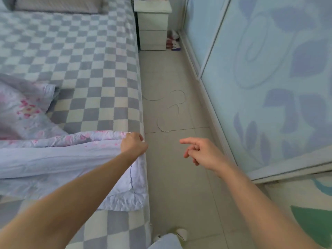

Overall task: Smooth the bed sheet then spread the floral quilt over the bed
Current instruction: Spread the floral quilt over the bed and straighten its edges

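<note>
Left hand (pixel 133 143) grips the floral quilt (pixel 59 159) at the bed's edge; right hand (pixel 201 152) hangs loose above a floor cord (pixel 168 112).

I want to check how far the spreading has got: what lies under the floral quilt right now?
The checkered bed sheet runs under the floral quilt, whose edge the left hand grips. The sheet beneath it is hidden.
</note>
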`<state>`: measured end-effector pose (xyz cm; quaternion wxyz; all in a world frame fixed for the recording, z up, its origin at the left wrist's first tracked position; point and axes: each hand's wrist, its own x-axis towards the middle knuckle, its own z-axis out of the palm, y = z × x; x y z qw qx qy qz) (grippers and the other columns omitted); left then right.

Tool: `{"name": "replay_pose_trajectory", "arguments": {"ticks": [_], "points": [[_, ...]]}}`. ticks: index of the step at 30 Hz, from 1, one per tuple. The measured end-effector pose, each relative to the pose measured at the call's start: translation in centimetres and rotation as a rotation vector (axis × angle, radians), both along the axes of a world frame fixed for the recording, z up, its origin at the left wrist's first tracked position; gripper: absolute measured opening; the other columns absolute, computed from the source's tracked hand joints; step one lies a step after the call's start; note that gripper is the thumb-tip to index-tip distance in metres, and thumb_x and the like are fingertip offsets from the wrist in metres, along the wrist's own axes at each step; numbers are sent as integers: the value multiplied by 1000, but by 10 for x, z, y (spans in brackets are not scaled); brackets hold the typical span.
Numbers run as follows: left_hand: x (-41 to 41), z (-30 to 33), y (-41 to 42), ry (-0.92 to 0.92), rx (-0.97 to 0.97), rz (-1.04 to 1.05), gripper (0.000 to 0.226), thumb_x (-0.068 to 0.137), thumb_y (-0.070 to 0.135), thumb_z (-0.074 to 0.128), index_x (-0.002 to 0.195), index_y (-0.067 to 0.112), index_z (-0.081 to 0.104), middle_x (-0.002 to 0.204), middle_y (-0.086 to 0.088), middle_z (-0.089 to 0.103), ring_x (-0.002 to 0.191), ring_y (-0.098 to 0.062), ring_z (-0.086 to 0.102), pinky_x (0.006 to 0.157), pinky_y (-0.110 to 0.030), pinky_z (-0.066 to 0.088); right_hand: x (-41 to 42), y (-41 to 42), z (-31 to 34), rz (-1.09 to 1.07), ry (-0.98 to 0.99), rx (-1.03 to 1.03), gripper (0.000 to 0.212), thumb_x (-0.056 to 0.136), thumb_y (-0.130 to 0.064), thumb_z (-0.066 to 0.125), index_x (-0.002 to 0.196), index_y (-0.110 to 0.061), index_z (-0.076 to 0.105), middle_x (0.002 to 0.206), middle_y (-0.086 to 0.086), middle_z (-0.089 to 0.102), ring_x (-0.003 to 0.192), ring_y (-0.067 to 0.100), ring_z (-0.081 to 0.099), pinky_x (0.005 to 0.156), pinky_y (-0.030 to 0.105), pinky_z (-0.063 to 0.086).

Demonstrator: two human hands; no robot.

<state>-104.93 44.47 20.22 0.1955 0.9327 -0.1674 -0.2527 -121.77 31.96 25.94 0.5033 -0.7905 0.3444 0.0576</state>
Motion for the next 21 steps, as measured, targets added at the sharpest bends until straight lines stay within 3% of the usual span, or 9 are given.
{"name": "replay_pose_trajectory", "arguments": {"ticks": [3, 6, 10, 15, 18, 21], "points": [[12, 5, -2, 18, 34, 9, 34, 81, 11, 49, 115, 13, 53, 118, -12, 56, 102, -29, 55, 84, -31, 41, 27, -25, 0, 2, -34, 36, 46, 86, 5, 39, 117, -22, 59, 71, -6, 63, 51, 12, 46, 59, 31, 43], [38, 12, -2, 86, 28, 52, 38, 83, 17, 49, 121, 16, 47, 115, -10, 57, 97, -26, 54, 81, -29, 41, 69, -50, -3, 118, -18, 91, 42, 87, 4, 41, 119, -18, 58, 71, -4, 62, 50, 10, 45, 55, 26, 42], [70, 11, 5, 213, 34, 172, 30, 87, 25, 45, 115, 15, 48, 95, -7, 59, 73, -26, 60, 58, -25, 47, 149, -80, -9, 276, 2, 115, 39, 89, 6, 41, 118, -14, 57, 70, 0, 61, 48, 9, 43, 47, 17, 40], [129, 7, 3, 256, 124, 361, 29, 89, 20, 40, 116, 11, 47, 81, -3, 56, 55, -20, 62, 49, -24, 50, 276, -110, -17, 494, -42, 113, 38, 88, 9, 40, 117, -11, 57, 71, 5, 59, 51, 12, 43, 44, 15, 39], [178, 12, -1, 219, 74, 508, 33, 91, 20, 39, 123, 14, 44, 93, -4, 55, 62, -17, 61, 53, -23, 51, 346, -115, -14, 556, -65, 150, 37, 88, 9, 41, 115, -10, 58, 70, 5, 59, 51, 13, 42, 45, 17, 38], [219, 16, -1, 153, 30, 601, 38, 92, 24, 41, 130, 18, 41, 119, -10, 57, 90, -24, 62, 78, -30, 52, 405, -107, -9, 680, -58, 139, 35, 88, 5, 44, 112, -15, 60, 72, 4, 61, 52, 13, 44, 51, 22, 40]]}}
